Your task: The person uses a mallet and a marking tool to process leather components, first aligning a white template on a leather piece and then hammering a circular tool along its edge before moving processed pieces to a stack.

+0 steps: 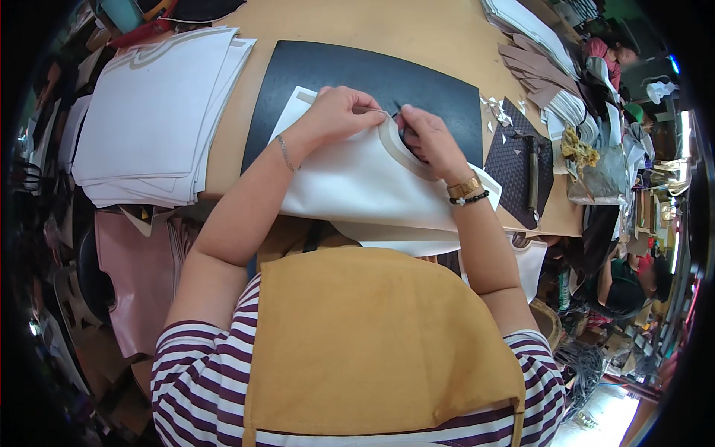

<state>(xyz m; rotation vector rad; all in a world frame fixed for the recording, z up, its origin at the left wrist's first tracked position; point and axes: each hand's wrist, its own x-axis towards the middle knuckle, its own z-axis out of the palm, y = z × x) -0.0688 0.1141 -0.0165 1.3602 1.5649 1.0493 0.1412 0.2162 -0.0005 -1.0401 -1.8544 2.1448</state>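
A white leather-like panel point(350, 175) with a beige band point(396, 149) along its curved cut-out lies over the near part of a black mat point(357, 71) and hangs past the table's front edge. My left hand point(339, 115) pinches the panel's edge at the far end of the curve. Just right of it, my right hand point(432, 141) is closed around a small dark tool point(407, 134), seemingly scissors. The tool's thin tip points toward my left fingertips. Most of the tool is hidden by my fingers.
Stacked white panels point(149, 127) lie on the left. On the right are white scraps point(497, 112), a dark patterned sheet point(506, 164) bearing a hammer-like tool point(532, 179), and brown strips point(532, 71). Pink material point(130, 276) hangs at lower left. Other people sit farther right.
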